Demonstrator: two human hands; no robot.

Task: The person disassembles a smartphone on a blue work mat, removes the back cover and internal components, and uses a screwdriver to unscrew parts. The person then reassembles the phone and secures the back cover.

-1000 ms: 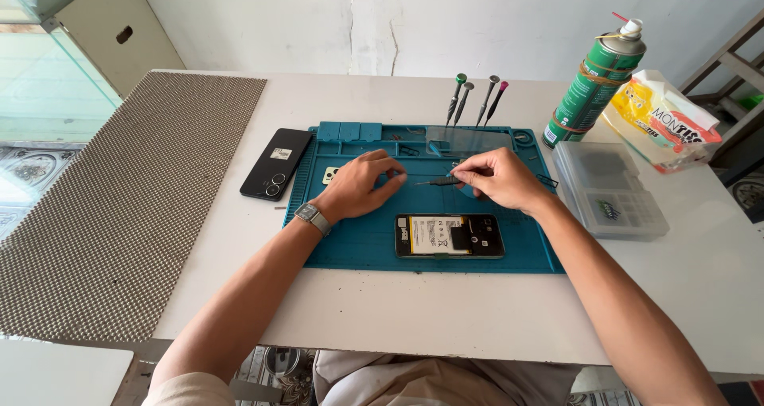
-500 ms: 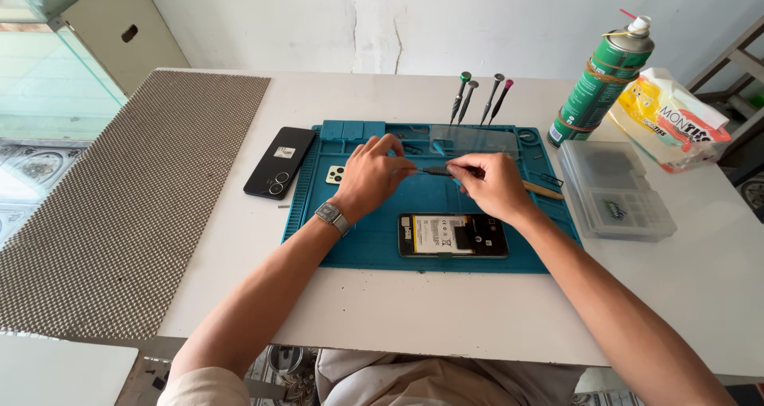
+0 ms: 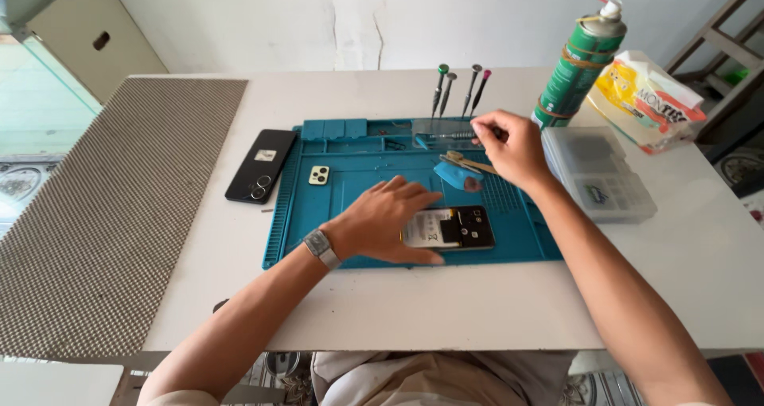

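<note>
Blue work mat point(image 3: 350, 179) as landmark. Opened phone point(image 3: 450, 228) lies on mat's near edge, long axis running left-right, insides up. Left hand point(image 3: 386, 223) flat and spread, palm down, fingers covering the phone's left end. Right hand point(image 3: 509, 143) over mat's far-right corner, fingers pinched on a slim screwdriver point(image 3: 450, 136) lying along the far trays. Phone sits toward the person from the right hand; left hand nearer. Four screwdrivers point(image 3: 458, 87) stand upright at mat's far edge. Black back cover point(image 3: 261, 165) just left of mat
</note>
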